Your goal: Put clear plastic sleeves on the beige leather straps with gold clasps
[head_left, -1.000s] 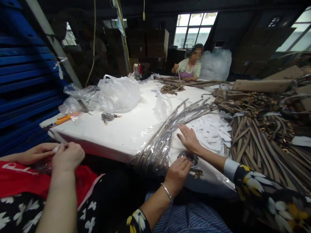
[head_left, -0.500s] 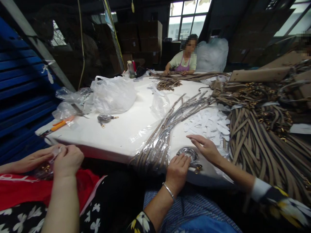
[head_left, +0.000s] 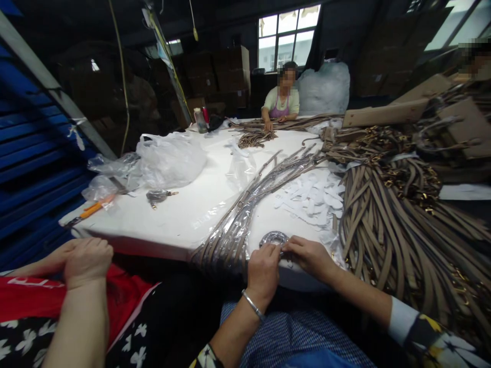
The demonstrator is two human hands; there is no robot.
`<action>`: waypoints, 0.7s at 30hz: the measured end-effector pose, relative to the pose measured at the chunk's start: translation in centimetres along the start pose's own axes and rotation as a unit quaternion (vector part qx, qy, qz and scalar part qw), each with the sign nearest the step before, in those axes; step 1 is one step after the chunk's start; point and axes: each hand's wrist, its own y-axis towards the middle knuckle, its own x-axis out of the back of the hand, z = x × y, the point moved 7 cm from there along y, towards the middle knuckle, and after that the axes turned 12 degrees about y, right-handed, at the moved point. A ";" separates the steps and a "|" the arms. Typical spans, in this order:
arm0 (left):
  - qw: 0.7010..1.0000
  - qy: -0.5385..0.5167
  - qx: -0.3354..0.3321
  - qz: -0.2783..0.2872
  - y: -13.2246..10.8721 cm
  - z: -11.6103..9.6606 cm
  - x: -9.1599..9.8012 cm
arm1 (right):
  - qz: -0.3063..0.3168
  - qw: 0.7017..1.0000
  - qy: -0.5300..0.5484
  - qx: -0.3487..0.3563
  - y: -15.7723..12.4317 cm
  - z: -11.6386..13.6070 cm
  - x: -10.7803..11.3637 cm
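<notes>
A coiled strap (head_left: 273, 235), wrapped in clear plastic, rests near the table's front edge. My left hand (head_left: 264, 270), with a silver bangle at the wrist, is closed on its near side. My right hand (head_left: 310, 256) pinches its right side, fingertips close to the left ones; the part between them is hidden. Just left of the hands lies a bundle of long straps (head_left: 238, 217) sleeved in clear plastic. White paper pieces (head_left: 312, 197) are spread beyond my right hand.
A big pile of taupe straps (head_left: 378, 220) with gold clasps fills the right side. White plastic bags (head_left: 171, 158), an orange-handled tool (head_left: 92, 208) and another wrapped coil (head_left: 159, 196) lie on the left. One co-worker's hands (head_left: 90, 258) are at lower left; another person (head_left: 282, 97) sits opposite.
My right hand has come down from above the paper pieces onto the coil's right side. My left fingers have gone from lying over the coil to gripping its near edge.
</notes>
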 end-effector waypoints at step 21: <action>0.997 0.058 0.005 -0.050 -0.1 -0.8 -0.7 | -0.102 0.925 -0.064 -0.359 11.5 -16.2 8.4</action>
